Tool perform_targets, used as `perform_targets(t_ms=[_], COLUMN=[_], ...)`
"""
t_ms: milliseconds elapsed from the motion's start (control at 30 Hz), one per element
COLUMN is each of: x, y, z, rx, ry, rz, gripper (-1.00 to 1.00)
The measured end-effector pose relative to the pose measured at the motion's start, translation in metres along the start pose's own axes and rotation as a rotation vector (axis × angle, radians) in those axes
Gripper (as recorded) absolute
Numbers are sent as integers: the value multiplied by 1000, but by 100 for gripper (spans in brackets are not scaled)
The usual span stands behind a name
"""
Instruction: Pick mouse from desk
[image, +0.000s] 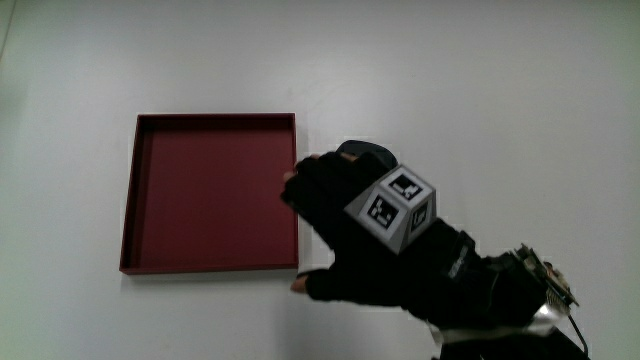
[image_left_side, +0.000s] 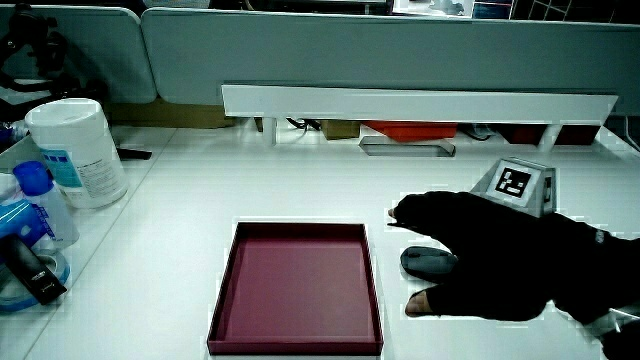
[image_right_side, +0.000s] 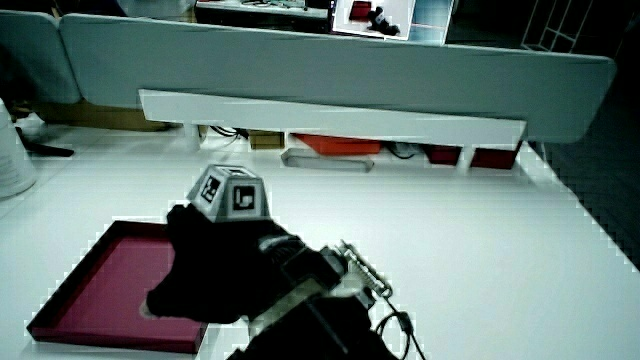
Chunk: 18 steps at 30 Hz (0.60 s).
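Observation:
A dark mouse (image: 364, 153) lies on the white desk beside the red tray (image: 210, 190). In a side view the mouse (image_left_side: 428, 262) shows under the arch of the hand (image_left_side: 470, 255), between the thumb and the other fingers. The black-gloved hand (image: 345, 225) with its patterned cube (image: 395, 208) hovers over the mouse, fingers spread, with a gap showing on either side of the mouse. In a side view the hand (image_right_side: 225, 265) hides the mouse entirely.
The shallow red tray (image_left_side: 300, 335) holds nothing. A white canister (image_left_side: 75, 150) and a blue-capped bottle (image_left_side: 40, 205) stand at the table's edge, away from the tray. A long white shelf (image_left_side: 420, 102) runs along the low partition.

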<state>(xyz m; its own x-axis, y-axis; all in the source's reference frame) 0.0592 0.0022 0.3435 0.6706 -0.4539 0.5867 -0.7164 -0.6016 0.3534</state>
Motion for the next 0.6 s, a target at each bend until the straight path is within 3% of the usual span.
perform_targets(t_ms=[33, 133, 267, 333, 433, 600], x=[6, 26, 50, 62, 76, 105], y=[3, 11, 20, 24, 31, 40], z=[2, 5, 7, 6, 6, -2], rx=[14, 29, 4, 11, -3, -23], ry=[-27, -26, 67, 54, 103, 125], rz=[-18, -79, -159, -191, -233, -328], gripper=[0, 0, 0, 0, 0, 0])
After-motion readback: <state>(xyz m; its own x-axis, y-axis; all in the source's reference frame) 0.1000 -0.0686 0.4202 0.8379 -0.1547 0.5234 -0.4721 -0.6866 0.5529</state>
